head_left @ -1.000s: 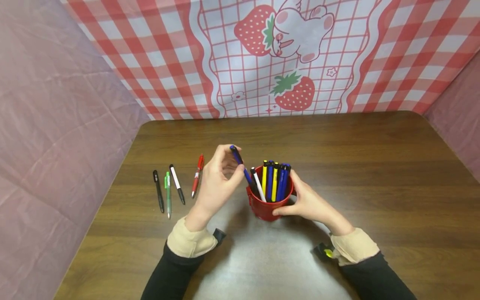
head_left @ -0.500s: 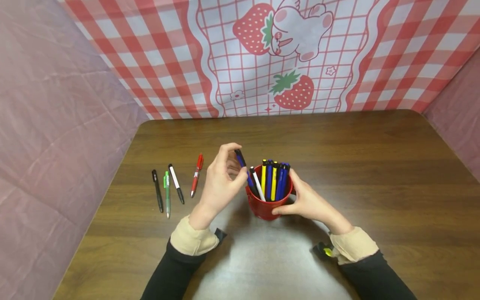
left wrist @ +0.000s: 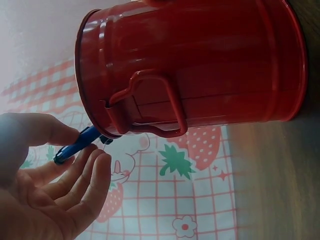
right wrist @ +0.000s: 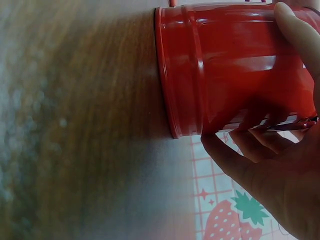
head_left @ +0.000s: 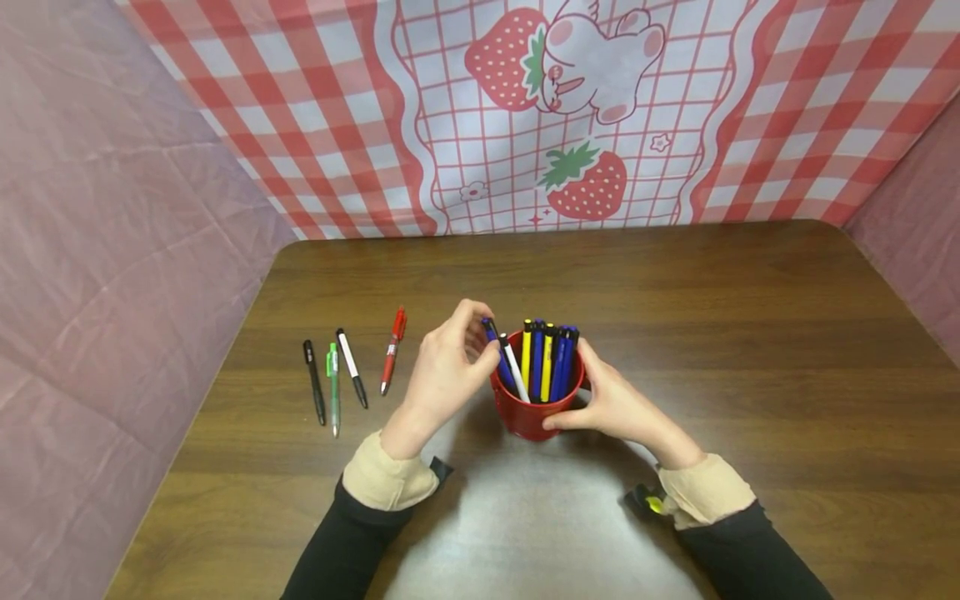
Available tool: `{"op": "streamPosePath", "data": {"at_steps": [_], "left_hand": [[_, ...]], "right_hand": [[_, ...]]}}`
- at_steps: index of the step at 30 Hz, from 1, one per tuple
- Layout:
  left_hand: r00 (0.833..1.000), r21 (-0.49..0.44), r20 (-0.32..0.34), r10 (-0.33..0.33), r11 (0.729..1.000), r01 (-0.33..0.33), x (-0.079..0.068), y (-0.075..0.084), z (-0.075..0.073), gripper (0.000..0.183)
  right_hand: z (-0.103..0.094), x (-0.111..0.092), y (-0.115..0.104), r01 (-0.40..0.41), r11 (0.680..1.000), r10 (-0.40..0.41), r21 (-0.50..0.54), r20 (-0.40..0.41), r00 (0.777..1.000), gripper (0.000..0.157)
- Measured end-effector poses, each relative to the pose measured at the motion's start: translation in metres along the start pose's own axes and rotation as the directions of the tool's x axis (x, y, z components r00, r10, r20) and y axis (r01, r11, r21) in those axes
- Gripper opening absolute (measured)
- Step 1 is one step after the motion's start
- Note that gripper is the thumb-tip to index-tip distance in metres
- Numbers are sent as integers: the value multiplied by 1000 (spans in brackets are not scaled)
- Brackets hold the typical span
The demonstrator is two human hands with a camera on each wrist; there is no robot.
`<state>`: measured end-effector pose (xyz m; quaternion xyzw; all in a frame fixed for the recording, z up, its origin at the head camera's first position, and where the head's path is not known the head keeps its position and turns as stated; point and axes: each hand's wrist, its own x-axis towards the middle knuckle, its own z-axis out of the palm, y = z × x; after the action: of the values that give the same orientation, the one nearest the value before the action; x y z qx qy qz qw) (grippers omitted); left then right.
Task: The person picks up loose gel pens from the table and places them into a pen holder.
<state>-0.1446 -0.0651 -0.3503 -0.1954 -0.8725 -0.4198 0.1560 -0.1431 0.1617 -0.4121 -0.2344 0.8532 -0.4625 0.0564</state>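
Note:
A red metal bucket [head_left: 531,421] with a side handle [left wrist: 177,107] stands upright on the table, holding several pens: yellow ones [head_left: 547,367], blue ones [head_left: 561,367] and a white one [head_left: 514,369]. At its left rim my left hand [head_left: 447,367] pinches a blue pen [left wrist: 80,144] between thumb and fingers; the pen's lower part is inside the bucket, hidden by the wall in the left wrist view. My right hand [head_left: 618,400] grips the bucket's right side, thumb [right wrist: 297,32] across the front and fingers [right wrist: 227,155] behind.
Left of the bucket, a black pen [head_left: 315,383], a green pen [head_left: 334,390], a white-and-black pen [head_left: 352,367] and a red pen [head_left: 393,350] lie apart on the wooden table [head_left: 720,308]. A strawberry-print checked cloth [head_left: 480,150] hangs behind the table's far edge.
My left hand has moved slightly right and lowered the blue pen deeper into the bucket, beside the white pen. The right hand stays on the bucket, and the loose pens lie as before.

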Motion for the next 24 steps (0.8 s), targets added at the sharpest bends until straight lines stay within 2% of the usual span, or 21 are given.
{"op": "streamPosePath", "data": {"at_steps": [10,24], "left_hand": [[1000,78,16,-2,997,1,0,-1,3,18],[999,104,37,16,994,-20,0,-2,8,10]], "right_hand": [[1,0,-1,6,1000,-6,-14,-8,1000,98],[0,-1,-4,-7,1000,7,-19,-10,1000,98]]}}
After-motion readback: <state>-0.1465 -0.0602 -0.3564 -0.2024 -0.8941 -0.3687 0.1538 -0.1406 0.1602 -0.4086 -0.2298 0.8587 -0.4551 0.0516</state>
